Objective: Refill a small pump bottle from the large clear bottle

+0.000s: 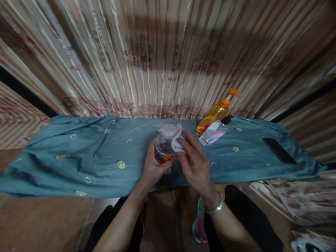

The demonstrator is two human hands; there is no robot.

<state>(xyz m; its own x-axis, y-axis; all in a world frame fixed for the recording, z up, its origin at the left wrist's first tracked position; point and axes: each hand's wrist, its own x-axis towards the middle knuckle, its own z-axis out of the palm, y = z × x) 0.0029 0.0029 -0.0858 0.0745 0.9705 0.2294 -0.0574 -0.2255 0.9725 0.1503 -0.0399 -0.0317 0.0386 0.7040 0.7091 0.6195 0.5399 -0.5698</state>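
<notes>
- Holding the jar [165, 148] at the near middle of the cloth [78, 157], the left hand [152, 168] grips its side.
- Right hand [195, 164] presses a white wipe [178, 141] against the jar; the wiping looks unfinished, with the lid [169, 130] on.
- Two bottles [216, 117] lie far right, untouched.

A home room — striped curtain [168, 59], cloth-covered table [78, 154].

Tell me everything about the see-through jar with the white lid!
The jar looks like clear plastic with a round white lid on top. Red, orange and dark bits show inside. It is held roughly upright above the blue-grey cloth. The left hand wraps its side, while the right hand presses a white cloth against it.
</notes>
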